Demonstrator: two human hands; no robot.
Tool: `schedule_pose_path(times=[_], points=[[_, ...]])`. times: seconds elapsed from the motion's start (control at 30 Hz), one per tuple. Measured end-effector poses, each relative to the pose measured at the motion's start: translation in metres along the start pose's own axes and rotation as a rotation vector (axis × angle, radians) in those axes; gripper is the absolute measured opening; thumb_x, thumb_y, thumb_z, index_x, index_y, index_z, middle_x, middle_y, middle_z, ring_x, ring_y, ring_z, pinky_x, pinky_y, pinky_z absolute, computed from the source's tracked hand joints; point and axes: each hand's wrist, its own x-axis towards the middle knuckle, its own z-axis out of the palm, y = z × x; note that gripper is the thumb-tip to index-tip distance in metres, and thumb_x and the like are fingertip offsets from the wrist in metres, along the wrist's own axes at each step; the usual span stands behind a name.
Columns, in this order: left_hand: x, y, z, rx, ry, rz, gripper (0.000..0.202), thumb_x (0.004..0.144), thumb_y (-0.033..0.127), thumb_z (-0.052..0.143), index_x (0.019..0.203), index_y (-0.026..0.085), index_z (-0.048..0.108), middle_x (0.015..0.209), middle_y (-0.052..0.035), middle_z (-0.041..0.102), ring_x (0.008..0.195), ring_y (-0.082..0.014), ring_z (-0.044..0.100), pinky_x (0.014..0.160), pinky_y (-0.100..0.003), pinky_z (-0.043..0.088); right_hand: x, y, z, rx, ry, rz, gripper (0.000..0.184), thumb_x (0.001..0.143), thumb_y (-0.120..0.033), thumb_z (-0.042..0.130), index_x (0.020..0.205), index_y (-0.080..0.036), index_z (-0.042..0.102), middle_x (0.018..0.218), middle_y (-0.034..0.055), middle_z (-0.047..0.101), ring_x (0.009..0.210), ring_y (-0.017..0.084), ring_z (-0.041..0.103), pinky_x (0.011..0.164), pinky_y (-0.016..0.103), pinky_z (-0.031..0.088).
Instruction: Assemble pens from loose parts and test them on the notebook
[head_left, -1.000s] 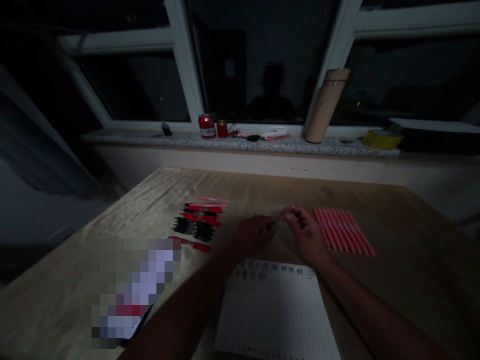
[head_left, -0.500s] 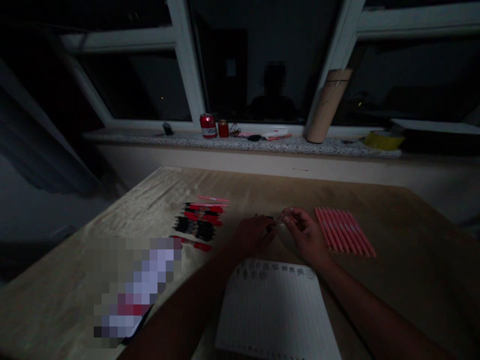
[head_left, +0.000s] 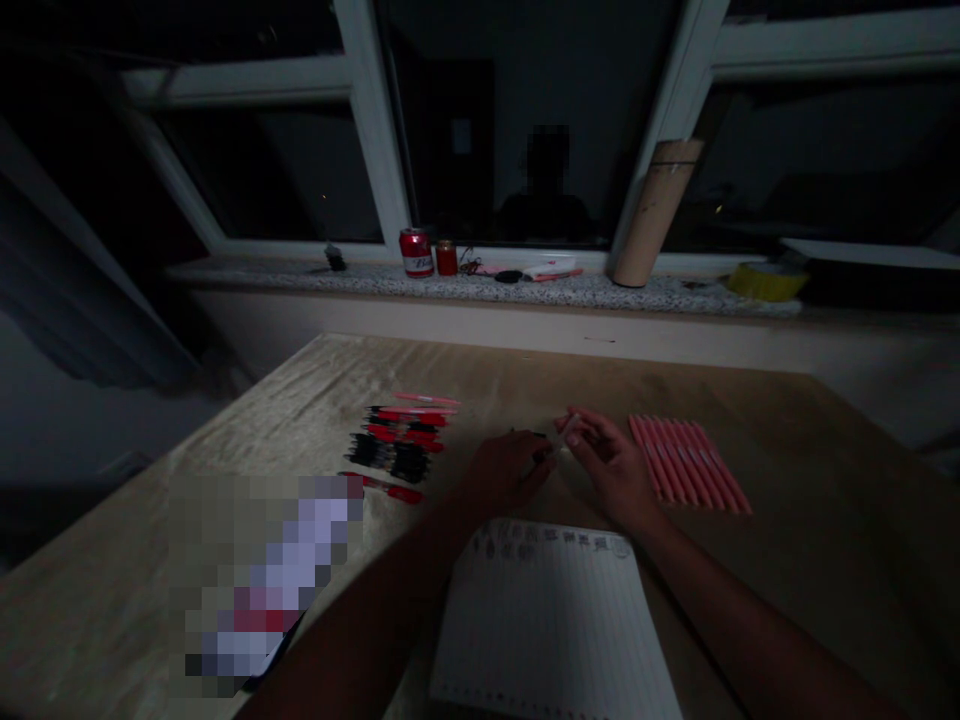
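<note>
Above the notepad, my left hand [head_left: 506, 468] is closed, its fingertips pinching a small dark piece [head_left: 540, 455] that looks like part of a pen. My right hand [head_left: 609, 462] pinches a thin, clear tube-like piece [head_left: 568, 430], slanting down toward the left fingertips. Dim light and fingers hide whether the two pieces touch. Left of my hands lies a stack of black and red pens [head_left: 394, 450], with pink pens [head_left: 426, 399] at its far end. A row of several pink pens [head_left: 690, 462] lies side by side, just right of my right hand.
A lined notepad [head_left: 555, 620] with writing along its top lies below my hands. A blurred-out phone-like object [head_left: 292, 565] is at the left on the table [head_left: 247, 450]. The windowsill behind bears a red can [head_left: 416, 252], a jar [head_left: 446, 258], a cardboard tube [head_left: 656, 215] and yellow tape [head_left: 766, 281].
My right fingertips have risen slightly and moved a little away from the left ones, and the clear piece shows more plainly between them. My left hand has barely moved.
</note>
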Motion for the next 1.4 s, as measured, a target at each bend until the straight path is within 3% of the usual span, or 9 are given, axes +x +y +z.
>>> schedule_pose_path(times=[0.17,0.27,0.4,0.53,0.67,0.93,1.03,1.23,1.4], points=[[-0.0012,0.0019,-0.0010,0.058,-0.019,0.032,0.023,0.086,0.033,0.045,0.095,0.017,0.058,0.086,-0.0052,0.062,0.076,-0.0161,0.056,0.069,-0.026,0.041,0.0006,0.0019,-0.0006,-0.112,0.053,-0.031,0.015,0.075,-0.032,0.065,0.079,-0.019,0.058,0.080,0.0043,0.064,0.078,0.018,0.060,0.077,0.034,0.048],[-0.0012,0.0027,-0.0009,0.092,-0.028,0.042,0.022,0.084,0.031,0.047,0.096,0.016,0.058,0.087,-0.0060,0.063,0.077,-0.0169,0.057,0.069,-0.027,0.041,0.0006,0.0018,0.0002,-0.076,0.056,-0.045,0.019,0.075,-0.031,0.065,0.089,-0.021,0.057,0.081,0.0035,0.064,0.080,0.017,0.060,0.077,0.033,0.047],[-0.0013,0.0021,-0.0004,0.081,-0.009,0.048,0.024,0.087,0.033,0.043,0.097,0.017,0.058,0.088,-0.0053,0.065,0.075,-0.0151,0.058,0.069,-0.026,0.042,-0.0012,0.0012,0.0003,-0.053,-0.033,-0.028,0.031,0.080,-0.030,0.060,0.110,-0.021,0.054,0.094,0.0068,0.066,0.093,0.019,0.061,0.088,0.038,0.043],[-0.0017,0.0017,-0.0001,0.101,0.006,0.049,0.021,0.084,0.031,0.047,0.093,0.016,0.058,0.085,-0.0040,0.065,0.073,-0.0148,0.059,0.067,-0.025,0.042,-0.0018,0.0013,0.0017,-0.063,0.021,-0.056,0.022,0.076,-0.027,0.065,0.095,-0.021,0.057,0.086,0.0053,0.066,0.083,0.018,0.061,0.082,0.036,0.045],[-0.0009,0.0038,-0.0015,0.115,-0.026,0.038,0.019,0.082,0.031,0.049,0.091,0.017,0.059,0.083,-0.0032,0.065,0.072,-0.0145,0.059,0.065,-0.025,0.042,0.0000,0.0009,0.0038,0.002,0.058,-0.056,0.026,0.070,-0.024,0.071,0.089,-0.022,0.053,0.075,0.0003,0.061,0.071,0.014,0.057,0.070,0.029,0.045],[-0.0012,0.0037,-0.0023,0.085,-0.007,0.025,0.020,0.083,0.032,0.048,0.090,0.017,0.059,0.081,-0.0019,0.065,0.068,-0.0130,0.058,0.064,-0.024,0.041,-0.0023,-0.0017,0.0005,-0.018,-0.039,-0.022,0.029,0.081,-0.031,0.058,0.109,-0.023,0.053,0.094,0.0067,0.065,0.091,0.019,0.059,0.084,0.037,0.042],[-0.0016,0.0029,-0.0020,0.066,-0.020,0.031,0.019,0.083,0.031,0.049,0.091,0.016,0.059,0.081,-0.0020,0.065,0.069,-0.0130,0.058,0.064,-0.023,0.040,-0.0021,0.0005,0.0017,-0.069,-0.001,-0.039,0.026,0.079,-0.030,0.062,0.103,-0.022,0.055,0.085,0.0046,0.067,0.085,0.019,0.060,0.085,0.038,0.042],[-0.0021,0.0025,0.0000,0.060,-0.012,0.027,0.020,0.082,0.031,0.050,0.090,0.016,0.060,0.081,-0.0024,0.065,0.071,-0.0136,0.058,0.064,-0.024,0.040,-0.0007,0.0017,0.0036,-0.055,0.031,-0.045,0.025,0.071,-0.026,0.070,0.091,-0.023,0.055,0.077,0.0003,0.061,0.074,0.015,0.056,0.071,0.030,0.044],[-0.0016,0.0034,-0.0021,0.049,-0.032,0.023,0.020,0.084,0.032,0.047,0.087,0.017,0.060,0.079,-0.0014,0.065,0.067,-0.0120,0.057,0.062,-0.022,0.039,-0.0034,-0.0027,0.0016,-0.023,-0.075,-0.003,0.028,0.083,-0.030,0.056,0.109,-0.023,0.052,0.098,0.0066,0.063,0.092,0.018,0.058,0.083,0.035,0.043]])
